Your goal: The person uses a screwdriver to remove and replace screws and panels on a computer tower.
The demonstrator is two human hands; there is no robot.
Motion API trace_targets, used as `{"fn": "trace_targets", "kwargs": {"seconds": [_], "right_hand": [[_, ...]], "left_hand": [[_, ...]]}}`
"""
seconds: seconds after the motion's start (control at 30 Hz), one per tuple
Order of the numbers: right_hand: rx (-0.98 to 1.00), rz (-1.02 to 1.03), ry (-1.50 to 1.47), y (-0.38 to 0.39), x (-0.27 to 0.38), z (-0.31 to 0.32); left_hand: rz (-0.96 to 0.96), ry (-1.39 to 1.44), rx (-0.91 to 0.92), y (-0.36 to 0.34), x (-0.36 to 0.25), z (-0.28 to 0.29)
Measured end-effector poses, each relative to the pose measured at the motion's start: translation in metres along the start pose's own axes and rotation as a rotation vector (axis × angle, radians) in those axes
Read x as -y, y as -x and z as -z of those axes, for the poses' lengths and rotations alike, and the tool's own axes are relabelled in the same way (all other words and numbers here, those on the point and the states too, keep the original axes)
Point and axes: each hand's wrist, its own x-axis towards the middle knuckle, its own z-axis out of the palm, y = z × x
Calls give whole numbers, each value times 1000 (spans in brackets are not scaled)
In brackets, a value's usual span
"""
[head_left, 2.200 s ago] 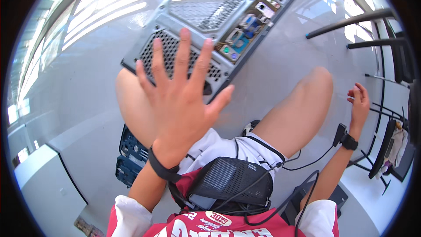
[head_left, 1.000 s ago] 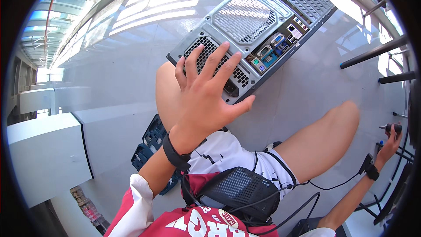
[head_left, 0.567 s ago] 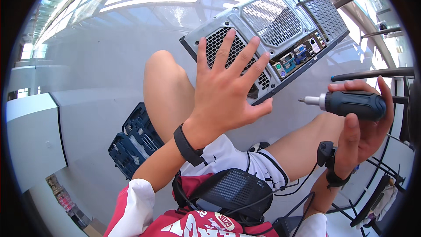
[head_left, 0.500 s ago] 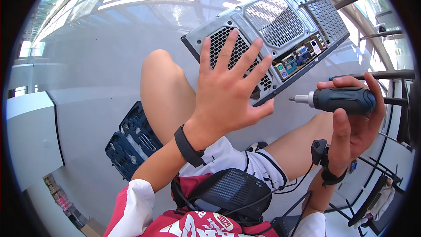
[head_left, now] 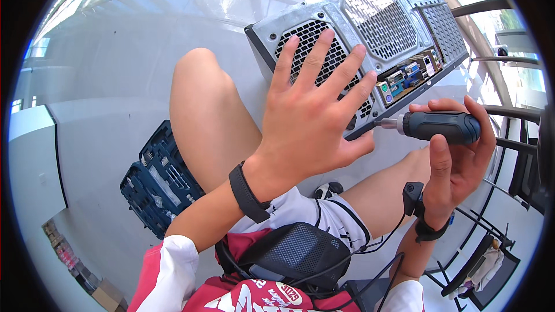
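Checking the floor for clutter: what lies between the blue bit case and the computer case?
In the head view, the person's bare left leg lies between the blue bit case and the computer case; the rest is bare grey floor.

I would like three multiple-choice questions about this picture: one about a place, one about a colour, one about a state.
1. Where does the open tool case lie?
A. on the floor by the left knee
B. on top of the computer case
C. in the right hand

2. What colour is the handle of the screwdriver?
A. bright yellow
B. dark blue-grey
C. red

3. How is the left hand held?
A. closed in a fist
B. gripping a cable
C. open, fingers spread over the computer case

Answers: 1 A, it lies beside the left leg. 2 B, the grip in the right hand is dark. 3 C, all fingers fan out.
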Motion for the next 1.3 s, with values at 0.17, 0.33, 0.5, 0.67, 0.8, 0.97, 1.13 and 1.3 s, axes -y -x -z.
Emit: {"fn": "trace_targets", "kwargs": {"seconds": [0.17, 0.33, 0.5, 0.67, 0.8, 0.97, 1.13, 1.3], "right_hand": [[5, 15, 14, 1, -1, -2], [6, 13, 53, 2, -1, -2], [51, 73, 198, 0, 4, 0], [152, 205, 478, -8, 6, 11], [199, 202, 434, -22, 13, 6], [272, 11, 394, -19, 32, 13], [192, 149, 445, -19, 25, 11], [257, 197, 720, -27, 35, 17]], "left_hand": [[7, 6, -14, 1, 1, 0], [-22, 65, -63, 1, 3, -3], [-17, 77, -60, 2, 3, -3], [-16, 77, -62, 2, 4, -4], [-12, 84, -75, 3, 5, -5], [-15, 113, -84, 3, 4, -7], [-3, 122, -77, 6, 4, -5], [-13, 121, -75, 6, 2, -4]]}}
